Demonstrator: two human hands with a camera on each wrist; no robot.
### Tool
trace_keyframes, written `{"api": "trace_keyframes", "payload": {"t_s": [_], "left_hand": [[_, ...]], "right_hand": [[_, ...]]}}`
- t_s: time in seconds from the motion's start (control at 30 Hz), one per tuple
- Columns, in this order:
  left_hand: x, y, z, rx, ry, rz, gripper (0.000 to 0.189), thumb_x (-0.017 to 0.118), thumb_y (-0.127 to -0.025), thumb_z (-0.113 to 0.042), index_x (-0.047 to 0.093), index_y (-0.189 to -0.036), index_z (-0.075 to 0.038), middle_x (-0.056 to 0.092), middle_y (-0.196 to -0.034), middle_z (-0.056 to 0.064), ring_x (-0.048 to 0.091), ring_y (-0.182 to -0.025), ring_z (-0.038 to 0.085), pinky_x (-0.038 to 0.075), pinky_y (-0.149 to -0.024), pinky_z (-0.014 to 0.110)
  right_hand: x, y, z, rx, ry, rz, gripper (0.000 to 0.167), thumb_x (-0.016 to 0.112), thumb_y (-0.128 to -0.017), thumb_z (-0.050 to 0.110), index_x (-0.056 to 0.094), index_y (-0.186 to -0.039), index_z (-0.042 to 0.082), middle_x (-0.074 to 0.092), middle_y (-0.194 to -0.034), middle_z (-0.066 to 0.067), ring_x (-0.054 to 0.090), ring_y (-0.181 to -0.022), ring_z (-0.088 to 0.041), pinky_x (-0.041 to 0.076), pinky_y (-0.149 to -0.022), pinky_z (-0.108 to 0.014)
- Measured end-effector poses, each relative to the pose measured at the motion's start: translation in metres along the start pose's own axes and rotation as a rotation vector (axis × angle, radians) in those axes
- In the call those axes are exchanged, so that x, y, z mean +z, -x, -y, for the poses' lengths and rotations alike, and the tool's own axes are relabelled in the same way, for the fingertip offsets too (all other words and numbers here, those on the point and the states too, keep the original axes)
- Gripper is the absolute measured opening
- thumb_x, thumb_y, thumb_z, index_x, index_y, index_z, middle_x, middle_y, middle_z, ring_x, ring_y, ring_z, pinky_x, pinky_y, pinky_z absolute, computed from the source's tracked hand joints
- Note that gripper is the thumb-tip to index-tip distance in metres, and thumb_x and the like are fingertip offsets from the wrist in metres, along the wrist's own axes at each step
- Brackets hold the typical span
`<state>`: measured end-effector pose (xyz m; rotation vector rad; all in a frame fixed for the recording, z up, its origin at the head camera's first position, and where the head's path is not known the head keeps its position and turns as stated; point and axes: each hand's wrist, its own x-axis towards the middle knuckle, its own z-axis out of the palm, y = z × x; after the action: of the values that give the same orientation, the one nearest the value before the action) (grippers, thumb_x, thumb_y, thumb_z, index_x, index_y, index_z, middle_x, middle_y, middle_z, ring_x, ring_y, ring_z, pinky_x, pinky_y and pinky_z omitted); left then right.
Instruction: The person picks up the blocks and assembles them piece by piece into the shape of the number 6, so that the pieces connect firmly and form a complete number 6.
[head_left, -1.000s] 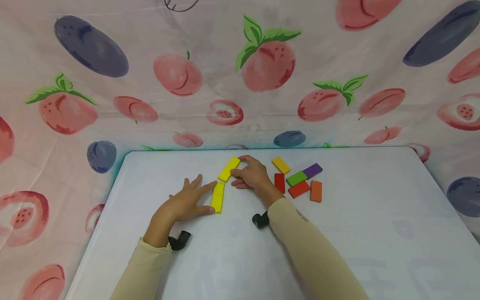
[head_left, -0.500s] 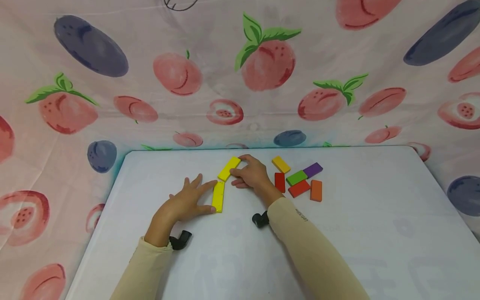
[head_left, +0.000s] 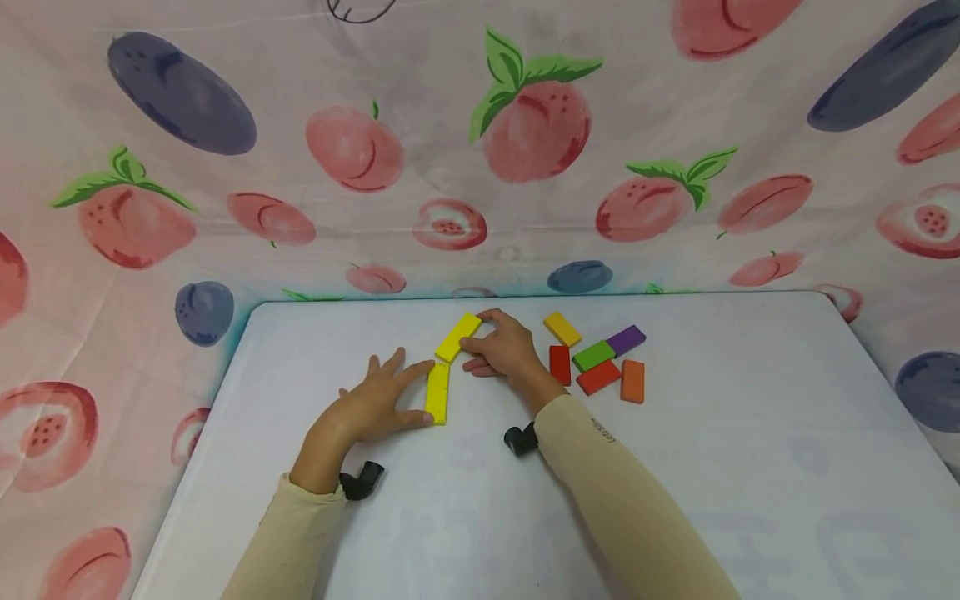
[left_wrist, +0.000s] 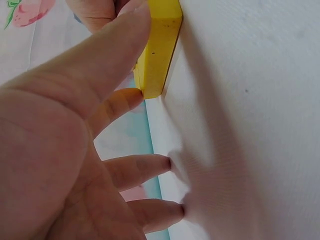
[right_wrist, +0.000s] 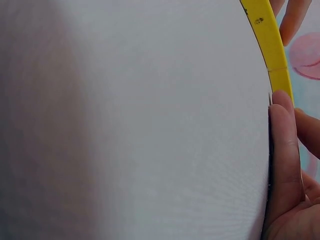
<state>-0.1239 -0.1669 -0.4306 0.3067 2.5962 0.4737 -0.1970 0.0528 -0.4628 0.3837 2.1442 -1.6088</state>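
Over the white table (head_left: 675,467), taking twelve o'clock toward the fruit-print cloth (head_left: 420,75): left hand (head_left: 367,408) at nine o'clock of the near yellow block (head_left: 437,393), spread wide and holding it end to end, thumb at the six-o'clock end, index finger at the twelve. Just beyond, at one o'clock, the far yellow block (head_left: 459,337), angled toward one, pinched by the right hand (head_left: 506,346) from three o'clock, thumb on the long side, index finger up at the far corner. Only in the head view, a loose group farther out at three o'clock: green block (head_left: 592,356) in the middle, purple block (head_left: 626,339) touching it at two, amber block (head_left: 562,329) at ten, one red block (head_left: 559,365) at nine, another red block (head_left: 598,377) at six, orange block (head_left: 632,382) at four. Over to the left wrist view, up at twelve: the near block's thick side, dotted with dark specks and barely readable from above, plus two more fingertips reaching down to the tabletop, contact hard to tell. Across to the right wrist view, at two o'clock: a yellow band with a dark smudge and a thin seam, ends looking to touch, right thumb just below.
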Motion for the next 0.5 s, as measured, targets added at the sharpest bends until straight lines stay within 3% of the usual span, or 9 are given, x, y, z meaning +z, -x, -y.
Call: {"api": "trace_keyframes", "payload": {"t_s": [0.5], "left_hand": [[0.0004, -0.0002, 0.0009, 0.010, 0.004, -0.015, 0.086, 0.076, -0.086, -0.057, 0.034, -0.159, -0.039, 0.015, -0.172, 0.017, 0.005, -0.153, 0.058, 0.019, -0.091, 0.094]], "right_hand": [[0.0007, -0.0002, 0.0001, 0.007, 0.001, -0.011, 0.064, 0.081, -0.090, 0.029, 0.049, -0.146, 0.031, 0.074, -0.094, -0.010, 0.077, -0.069, -0.021, 0.060, -0.063, -0.027]]}}
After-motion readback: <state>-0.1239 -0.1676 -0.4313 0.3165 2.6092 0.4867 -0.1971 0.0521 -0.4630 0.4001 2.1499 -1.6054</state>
